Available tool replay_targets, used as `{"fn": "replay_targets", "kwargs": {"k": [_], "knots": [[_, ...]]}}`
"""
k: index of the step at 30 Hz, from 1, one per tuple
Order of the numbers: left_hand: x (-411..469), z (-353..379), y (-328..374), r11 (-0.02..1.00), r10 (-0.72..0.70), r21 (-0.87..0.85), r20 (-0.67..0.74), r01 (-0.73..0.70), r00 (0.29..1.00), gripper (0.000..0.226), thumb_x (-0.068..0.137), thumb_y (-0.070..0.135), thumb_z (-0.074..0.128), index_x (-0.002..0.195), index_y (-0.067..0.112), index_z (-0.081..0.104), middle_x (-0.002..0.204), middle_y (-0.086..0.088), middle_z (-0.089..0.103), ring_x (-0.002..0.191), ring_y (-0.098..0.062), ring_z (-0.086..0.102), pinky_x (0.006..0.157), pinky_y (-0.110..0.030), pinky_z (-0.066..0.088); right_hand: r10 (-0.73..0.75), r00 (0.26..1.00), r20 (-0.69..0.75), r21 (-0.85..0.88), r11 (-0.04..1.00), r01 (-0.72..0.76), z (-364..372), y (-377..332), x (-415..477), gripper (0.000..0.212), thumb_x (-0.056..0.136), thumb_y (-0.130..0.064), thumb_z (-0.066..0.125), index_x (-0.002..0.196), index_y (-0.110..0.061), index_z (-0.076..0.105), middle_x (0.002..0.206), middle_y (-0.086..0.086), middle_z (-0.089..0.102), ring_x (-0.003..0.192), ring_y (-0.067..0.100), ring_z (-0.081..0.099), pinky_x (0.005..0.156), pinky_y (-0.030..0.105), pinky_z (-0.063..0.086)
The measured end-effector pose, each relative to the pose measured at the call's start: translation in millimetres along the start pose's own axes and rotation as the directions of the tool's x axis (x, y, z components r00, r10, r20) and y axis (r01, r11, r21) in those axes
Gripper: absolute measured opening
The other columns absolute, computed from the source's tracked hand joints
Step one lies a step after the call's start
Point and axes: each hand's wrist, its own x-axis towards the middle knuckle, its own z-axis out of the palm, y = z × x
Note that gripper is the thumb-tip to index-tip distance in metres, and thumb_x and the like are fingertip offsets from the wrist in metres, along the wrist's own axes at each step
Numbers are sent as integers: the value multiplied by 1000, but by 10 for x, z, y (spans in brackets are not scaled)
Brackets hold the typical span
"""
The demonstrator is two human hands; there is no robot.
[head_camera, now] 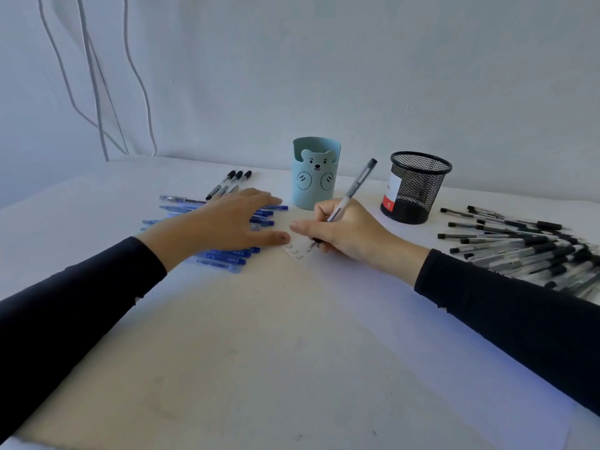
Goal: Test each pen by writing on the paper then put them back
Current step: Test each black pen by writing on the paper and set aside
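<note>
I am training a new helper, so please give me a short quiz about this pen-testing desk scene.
1. True or false: the left hand grips a pen.
2. The tip of the clear-barrelled black-ended pen, held by the right hand, rests on what?
A) the light blue bear-faced plastic cup
B) the small white paper slip
C) the black wire-mesh cup
3. Fill in: the pile of blue plastic pens lies on the person's ____ side.
Key: 1 false; 2 B; 3 left.

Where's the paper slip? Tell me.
Head view: the paper slip lies at the tip of the pen in the right hand, right of the left hand, before the bear cup.
</note>
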Motion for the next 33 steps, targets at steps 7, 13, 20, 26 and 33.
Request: {"fn": "replay_targets", "kwargs": {"k": [7, 13, 20, 26, 33], "knots": [[-61, -54, 27, 983, -140, 139, 165, 118, 976, 103, 71, 85, 28, 156, 32, 4, 164, 7, 2, 151, -17, 1, 122, -47, -1, -52, 996, -78, -30, 998, 50, 90, 69, -18, 42, 83, -12, 68, 52, -15, 39, 46, -2, 42, 40, 8, 33, 42, 15, 30], [-55, -54, 47, 979, -152, 166, 194, 120, 969, 104, 68, 86, 22, 156, 33, 4, 164, 7, 1, 151, -17, 3, 121, -47, -3, -78, 993, -90, -15, 997, 77, 132, 71, -35, 42, 83, -12, 69, 52, -14, 42, 42, -6, 45, 38, 7, 39, 43, 14, 35], [-45, -43, 29, 978, -154, 172, 194, 121, 969, 106, 66, 87, 22, 156, 34, 3, 164, 7, 0, 151, -17, 0, 121, -48, -2, -107, 992, -60, -3, 994, 107, 146, 59, -37, 42, 84, -9, 69, 52, -13, 43, 43, -4, 45, 39, 8, 39, 42, 16, 35], [-27, -32, 6, 978, -150, 174, 194, 117, 969, 110, 61, 89, 20, 155, 34, 3, 164, 7, 1, 151, -17, 3, 121, -48, 0, -119, 992, -38, -7, 993, 119, 153, 60, -32, 43, 86, -11, 69, 51, -15, 44, 43, -6, 47, 39, 7, 43, 43, 16, 37], [-25, -32, 11, 978, -152, 173, 195, 118, 969, 109, 62, 88, 21, 155, 34, 4, 164, 7, 2, 151, -17, 4, 121, -48, 1, -126, 991, -46, -18, 992, 125, 145, 57, -33, 43, 86, -11, 68, 50, -15, 43, 42, -6, 47, 38, 6, 42, 42, 15, 36]]}}
